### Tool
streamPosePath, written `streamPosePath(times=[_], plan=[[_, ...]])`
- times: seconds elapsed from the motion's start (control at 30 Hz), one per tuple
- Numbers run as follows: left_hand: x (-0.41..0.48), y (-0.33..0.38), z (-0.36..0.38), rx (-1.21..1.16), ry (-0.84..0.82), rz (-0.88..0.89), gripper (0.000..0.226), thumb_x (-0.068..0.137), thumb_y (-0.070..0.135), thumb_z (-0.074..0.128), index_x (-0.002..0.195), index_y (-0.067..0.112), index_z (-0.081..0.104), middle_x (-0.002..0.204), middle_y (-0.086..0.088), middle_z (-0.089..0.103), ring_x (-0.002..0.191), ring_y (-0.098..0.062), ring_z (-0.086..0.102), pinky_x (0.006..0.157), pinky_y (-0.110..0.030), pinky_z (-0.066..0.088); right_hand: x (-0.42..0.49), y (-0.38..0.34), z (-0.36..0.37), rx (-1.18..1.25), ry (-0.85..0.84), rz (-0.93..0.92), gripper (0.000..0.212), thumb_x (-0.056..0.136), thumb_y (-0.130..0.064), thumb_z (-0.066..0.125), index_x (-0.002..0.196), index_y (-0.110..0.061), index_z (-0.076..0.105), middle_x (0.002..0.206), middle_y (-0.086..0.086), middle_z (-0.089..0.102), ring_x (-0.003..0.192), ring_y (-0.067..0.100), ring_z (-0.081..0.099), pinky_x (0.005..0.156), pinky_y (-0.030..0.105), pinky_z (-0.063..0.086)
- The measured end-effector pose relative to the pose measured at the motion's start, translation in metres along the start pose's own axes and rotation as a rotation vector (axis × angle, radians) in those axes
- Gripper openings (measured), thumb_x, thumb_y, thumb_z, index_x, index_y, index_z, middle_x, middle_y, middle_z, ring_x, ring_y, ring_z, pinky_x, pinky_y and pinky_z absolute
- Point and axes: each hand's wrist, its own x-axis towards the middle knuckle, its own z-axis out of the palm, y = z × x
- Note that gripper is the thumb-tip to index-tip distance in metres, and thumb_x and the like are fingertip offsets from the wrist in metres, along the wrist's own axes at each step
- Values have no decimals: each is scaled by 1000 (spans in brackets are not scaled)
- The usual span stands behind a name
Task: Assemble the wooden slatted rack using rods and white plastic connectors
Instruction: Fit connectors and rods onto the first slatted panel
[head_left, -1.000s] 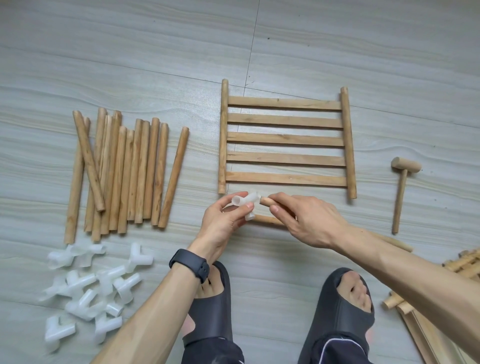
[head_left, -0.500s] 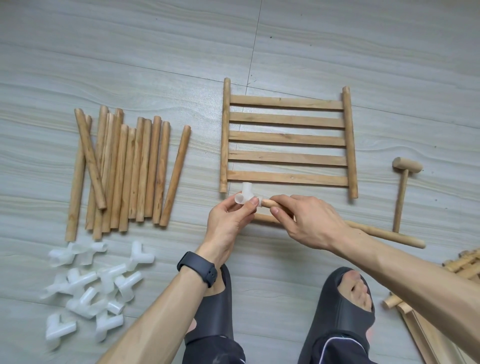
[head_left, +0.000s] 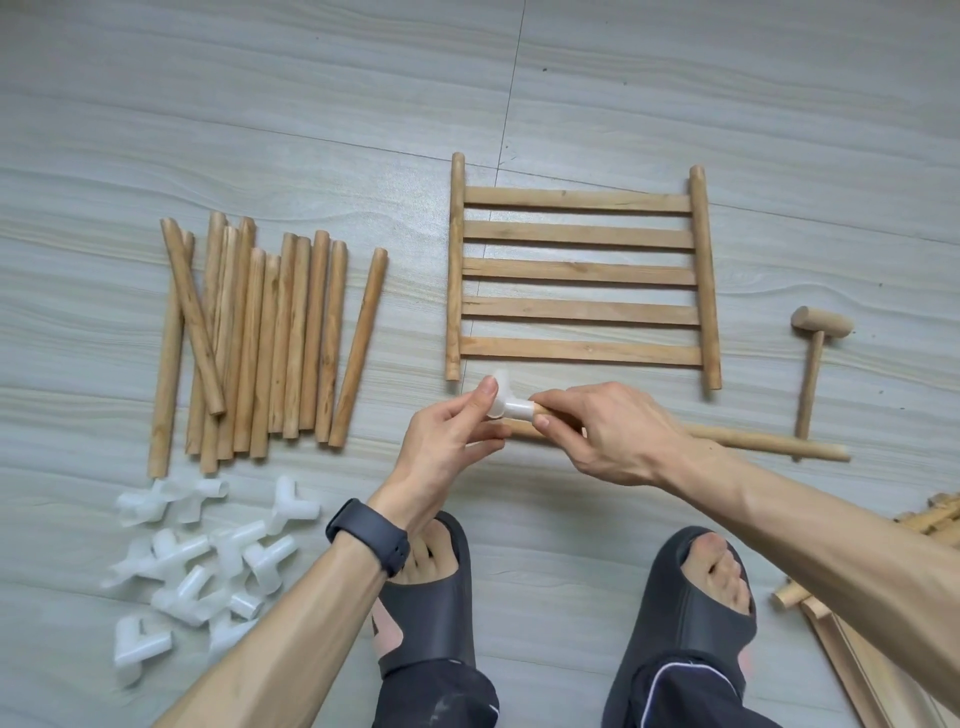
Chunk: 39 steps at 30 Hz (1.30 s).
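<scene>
**Rack assembly: white connector (head_left: 505, 404) on the tip of the held rod (head_left: 542, 410), just below the slatted panel (head_left: 579, 275)**

Grey tiled floor (head_left: 727, 104) carries everything. The slatted panel, five slats between two side rails, lies flat at centre. To its left lies a pile of loose rods (head_left: 260, 338), one crossing the others at a slant. Nearer the person sits a heap of spare connectors (head_left: 197, 561). A single long rod (head_left: 769, 448) lies on the floor beneath the hands, its right end near the handle of a small wooden mallet (head_left: 813, 364). More wooden parts (head_left: 930, 519) show at the right edge.

Both hands are together just below the panel's lower left corner. The right hand (head_left: 613, 436) grips the held rod near its tip, hiding the rest. The left hand (head_left: 447, 441), a dark watch (head_left: 366, 535) on its wrist, pinches the white connector, one socket of which sits over the rod's tip.
</scene>
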Motion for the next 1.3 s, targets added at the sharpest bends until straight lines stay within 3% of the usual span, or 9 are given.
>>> streamPosePath(times=[0.13, 0.27, 0.43, 0.63, 0.77, 0.9, 1.03, 1.13, 1.3], plan=[[-7, 0, -13, 154, 4, -60, 48, 91, 53, 64, 108, 10, 75, 111, -12, 74, 91, -26, 74, 84, -35, 61, 4, -9, 4, -36, -95, -14, 37, 102, -55, 34, 122, -35, 58, 98, -5, 69, 94, 25, 64, 74, 39, 50], [-11, 1, -30, 331, -128, -55, 33, 96, 53, 59, 106, 28, 78, 105, 3, 76, 88, -18, 73, 86, -28, 59, 3, -28, 29, 97, -164, -24, 37, 104, -51, 38, 131, -32, 55, 92, -10, 50, 97, 22, 61, 75, 34, 41], [-6, 2, -62, 515, 123, -33, 46, 94, 59, 56, 99, 18, 75, 84, 6, 77, 73, -8, 72, 72, -27, 56, 0, -15, 33, 108, -199, 1, 29, 103, -49, 45, 122, -29, 51, 107, -3, 63, 98, 24, 61, 85, 41, 49], [-27, -4, -115, 1027, 456, 123, 28, 94, 55, 56, 97, 31, 70, 93, 16, 70, 93, -11, 65, 75, -30, 48, -16, -3, 65, -43, -122, -47, 38, 106, -46, 35, 119, -18, 57, 112, 1, 54, 98, 24, 54, 83, 37, 47], [-47, -12, -144, 1411, 691, 56, 36, 90, 46, 61, 116, 22, 58, 113, -7, 61, 113, -30, 54, 80, -43, 50, -12, -8, 86, -105, -17, -81, 32, 106, -38, 45, 125, -17, 62, 110, 4, 57, 104, 27, 52, 82, 43, 52], [-49, -19, -160, 1475, 609, -277, 50, 89, 52, 60, 122, 16, 50, 119, -13, 63, 112, -34, 56, 83, -40, 50, -9, -22, 104, -128, 229, -80, 25, 96, -24, 68, 117, -12, 70, 98, 11, 63, 90, 36, 57, 65, 49, 56], [-45, -13, -157, 1552, 538, -257, 27, 97, 35, 51, 118, 19, 56, 115, -9, 69, 107, -30, 61, 77, -35, 46, -11, -24, 111, -212, 283, -60, 33, 89, -23, 76, 121, -16, 69, 99, 10, 63, 88, 37, 59, 61, 44, 51], [-44, 6, -143, 1417, 520, -172, 28, 95, 37, 57, 118, 23, 64, 111, -5, 71, 104, -28, 64, 80, -35, 50, -15, -22, 106, -260, 237, -46, 43, 89, -30, 74, 127, -11, 66, 104, 9, 65, 94, 35, 61, 69, 44, 50], [-34, 48, -81, 459, 256, -21, 22, 86, 31, 79, 101, 16, 73, 88, 0, 74, 69, -7, 69, 63, -21, 55, -33, -19, 61, 71, 40, -34, 59, 94, -57, 51, 141, -23, 51, 122, -4, 61, 112, 17, 57, 95, 35, 49]])
